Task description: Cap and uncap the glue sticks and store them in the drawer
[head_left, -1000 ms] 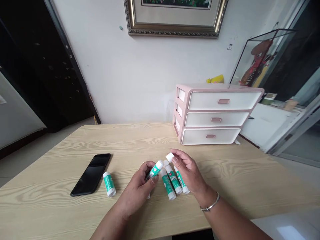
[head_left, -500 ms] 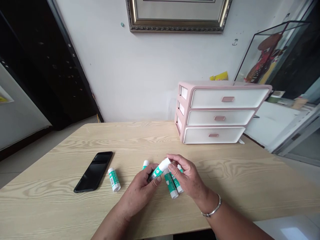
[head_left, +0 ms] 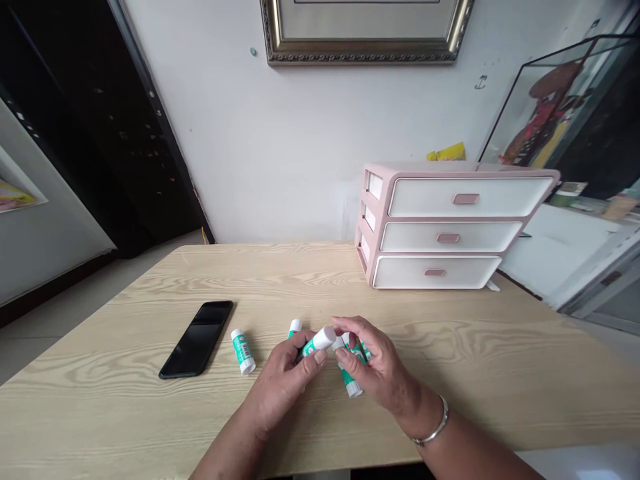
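My left hand (head_left: 287, 373) is closed around a glue stick (head_left: 311, 347), green-labelled with a white cap that points up and to the right. Just beside that cap is my right hand (head_left: 375, 363), thumb and index finger curved and apart with nothing visible between them. Under the right hand's fingers lie other glue sticks (head_left: 353, 387) on the table, partly covered. Another glue stick (head_left: 295, 326) shows its white cap behind my left hand. Further left, a separate glue stick (head_left: 243, 352) lies on its side.
A black phone (head_left: 197, 340) lies on the left part of the wooden table (head_left: 125, 420). At the back right stands a pink and white drawer unit (head_left: 440, 273), its drawers closed, with a yellow packet (head_left: 447, 153) behind its top.
My right fingers have come off the cap of the held glue stick and sit slightly lower. The left hand keeps its hold, and the view has shifted a little.
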Action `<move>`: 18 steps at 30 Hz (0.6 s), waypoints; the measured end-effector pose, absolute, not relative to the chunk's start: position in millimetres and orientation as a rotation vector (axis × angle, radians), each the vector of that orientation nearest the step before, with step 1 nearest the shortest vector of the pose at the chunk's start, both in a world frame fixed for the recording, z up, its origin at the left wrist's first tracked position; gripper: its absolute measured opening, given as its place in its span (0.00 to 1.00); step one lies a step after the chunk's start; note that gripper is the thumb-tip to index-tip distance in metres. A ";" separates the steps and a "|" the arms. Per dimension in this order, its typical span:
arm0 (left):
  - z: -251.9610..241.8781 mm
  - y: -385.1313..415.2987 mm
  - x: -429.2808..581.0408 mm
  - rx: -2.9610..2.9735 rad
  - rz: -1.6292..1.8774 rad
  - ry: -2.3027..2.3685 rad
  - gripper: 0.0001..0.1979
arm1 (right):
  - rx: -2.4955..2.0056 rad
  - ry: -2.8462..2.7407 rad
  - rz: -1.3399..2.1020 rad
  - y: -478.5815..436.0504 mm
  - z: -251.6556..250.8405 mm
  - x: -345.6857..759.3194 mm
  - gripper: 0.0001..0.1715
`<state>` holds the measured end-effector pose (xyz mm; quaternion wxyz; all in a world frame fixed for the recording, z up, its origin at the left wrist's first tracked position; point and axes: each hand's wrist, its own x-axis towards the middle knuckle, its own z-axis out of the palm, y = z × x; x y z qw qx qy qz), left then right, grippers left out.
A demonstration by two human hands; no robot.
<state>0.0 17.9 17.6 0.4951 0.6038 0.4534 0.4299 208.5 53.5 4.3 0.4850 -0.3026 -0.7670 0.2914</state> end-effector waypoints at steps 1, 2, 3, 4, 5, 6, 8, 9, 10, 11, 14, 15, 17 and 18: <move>14.6 18.5 -2.1 1.439 1.080 1.121 0.20 | -0.765 -1.837 0.724 53.2 4.1 209.6 0.22; 11.7 19.1 -4.2 1.417 1.117 1.144 0.22 | -0.798 -1.799 0.737 53.5 4.1 210.4 0.19; 8.9 19.7 -6.1 1.395 1.147 1.162 0.23 | -0.833 -1.759 0.748 54.2 4.1 210.8 0.17; 6.5 20.3 -7.6 1.373 1.172 1.172 0.24 | -0.869 -1.719 0.755 55.4 4.2 210.9 0.14; 4.5 20.8 -8.6 1.352 1.195 1.171 0.26 | -0.902 -1.683 0.762 56.9 4.2 210.6 0.13; 3.0 21.1 -9.2 1.330 1.217 1.161 0.27 | -0.930 -1.646 0.768 58.6 4.1 210.1 0.12; 1.2 21.5 -9.4 1.272 1.268 1.138 0.29 | -0.958 -1.577 0.790 62.4 3.4 208.9 0.13; 0.8 21.6 -9.3 1.240 1.292 1.131 0.30 | -0.965 -1.548 0.805 64.2 2.8 208.4 0.14; 0.5 21.8 -9.3 1.207 1.312 1.128 0.30 | -0.972 -1.525 0.816 66.0 2.2 208.1 0.14; 0.2 22.0 -9.5 1.176 1.325 1.126 0.30 | -0.982 -1.508 0.818 67.5 1.7 208.0 0.15; -0.8 23.1 -11.6 1.114 1.355 1.108 0.27 | -1.016 -1.497 0.774 71.2 0.5 209.0 0.16; -1.2 23.5 -12.7 1.103 1.372 1.102 0.27 | -1.020 -1.499 0.758 72.2 0.2 209.5 0.16; -1.6 23.7 -14.5 1.106 1.410 1.094 0.26 | -1.021 -1.504 0.748 74.0 -0.4 210.4 0.16; -1.4 23.6 -15.1 1.121 1.425 1.096 0.26 | -1.023 -1.507 0.749 74.8 -0.8 210.8 0.16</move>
